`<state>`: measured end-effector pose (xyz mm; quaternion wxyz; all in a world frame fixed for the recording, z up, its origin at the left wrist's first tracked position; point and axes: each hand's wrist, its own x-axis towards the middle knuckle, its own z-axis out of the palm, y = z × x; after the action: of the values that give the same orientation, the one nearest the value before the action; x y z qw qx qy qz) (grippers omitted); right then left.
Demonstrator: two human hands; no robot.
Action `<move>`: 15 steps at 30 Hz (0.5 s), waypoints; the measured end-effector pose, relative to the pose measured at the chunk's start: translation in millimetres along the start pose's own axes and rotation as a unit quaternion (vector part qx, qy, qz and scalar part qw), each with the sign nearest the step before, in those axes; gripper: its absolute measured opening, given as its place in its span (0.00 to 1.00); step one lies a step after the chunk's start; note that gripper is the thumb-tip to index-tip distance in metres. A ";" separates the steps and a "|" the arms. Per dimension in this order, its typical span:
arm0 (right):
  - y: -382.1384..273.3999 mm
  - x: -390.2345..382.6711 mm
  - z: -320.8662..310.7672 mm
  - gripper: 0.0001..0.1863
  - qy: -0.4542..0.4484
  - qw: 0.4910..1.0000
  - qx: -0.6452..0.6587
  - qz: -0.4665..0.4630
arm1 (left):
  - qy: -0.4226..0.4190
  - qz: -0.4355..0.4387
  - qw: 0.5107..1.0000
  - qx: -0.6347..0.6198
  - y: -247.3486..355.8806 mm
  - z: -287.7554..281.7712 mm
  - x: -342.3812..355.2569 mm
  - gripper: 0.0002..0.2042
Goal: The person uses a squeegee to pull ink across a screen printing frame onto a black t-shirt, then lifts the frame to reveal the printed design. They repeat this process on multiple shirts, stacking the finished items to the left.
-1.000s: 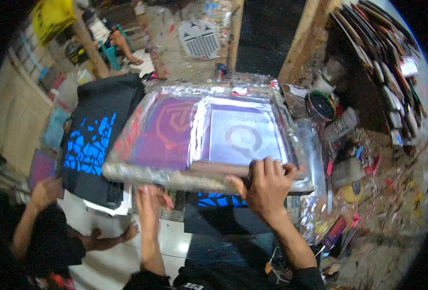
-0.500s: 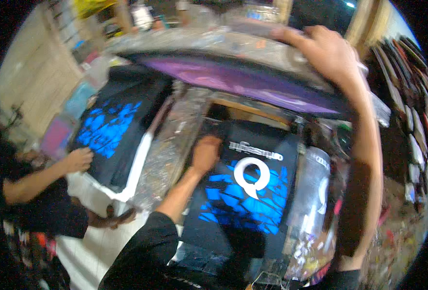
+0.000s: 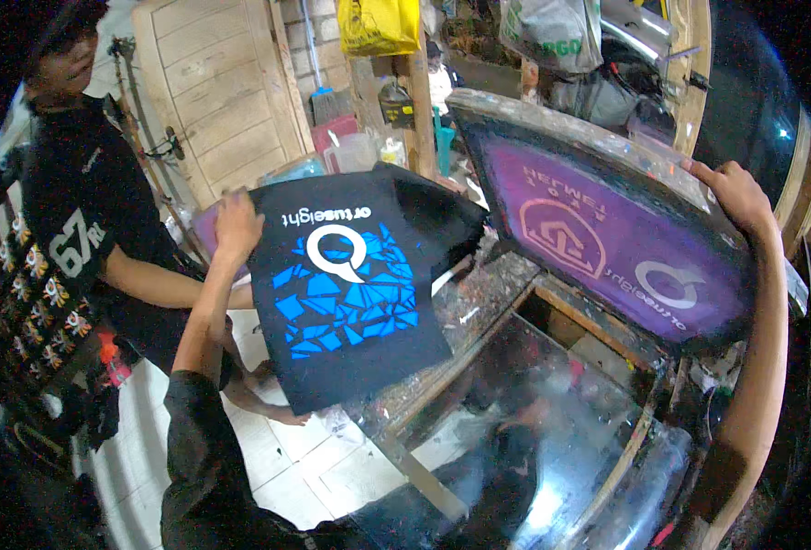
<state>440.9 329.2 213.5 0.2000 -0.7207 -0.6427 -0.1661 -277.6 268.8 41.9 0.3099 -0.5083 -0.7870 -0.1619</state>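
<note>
My left hand (image 3: 238, 227) pinches the upper left corner of a black fabric shirt panel (image 3: 346, 293) with a white logo and a blue shard-like print. The panel hangs over the left side of the printing table. My right hand (image 3: 738, 194) is wrapped over the top edge of a raised screen-printing frame (image 3: 598, 220), whose mesh is purple with pale designs. Below the frame lies a shiny glass platen (image 3: 515, 431) in a wooden surround, with nothing printed on it. The panel partly hides a co-worker's arm.
A co-worker (image 3: 103, 202) in a black shirt stands at the left, one hand (image 3: 272, 408) by the panel's lower edge. Behind are a wooden door (image 3: 213, 82) and a hanging yellow bag (image 3: 380, 26). A clear roll-like sheet (image 3: 639, 477) lies right of the platen.
The black panel has left the platen and moved left in my left hand. My right hand still holds the raised frame. My view has turned left and up.
</note>
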 end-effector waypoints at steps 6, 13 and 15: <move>5.8 6.9 1.9 0.37 -0.014 0.999 0.006 -0.049 | 0.013 0.271 0.941 -0.204 174.2 64.8 20.4 0.17; -7.3 2.4 -19.2 0.39 -0.053 0.995 0.081 -0.010 | -0.067 0.377 0.913 -0.144 337.9 182.1 57.8 0.28; -6.6 7.5 -20.9 0.37 -0.079 0.993 0.089 0.001 | -0.052 0.383 0.910 -0.148 346.4 199.3 66.2 0.25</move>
<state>435.6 325.8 235.8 0.2123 -0.7114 -0.6680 -0.0511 -49.4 577.9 -86.3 0.2283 -0.8182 -0.5141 -0.1186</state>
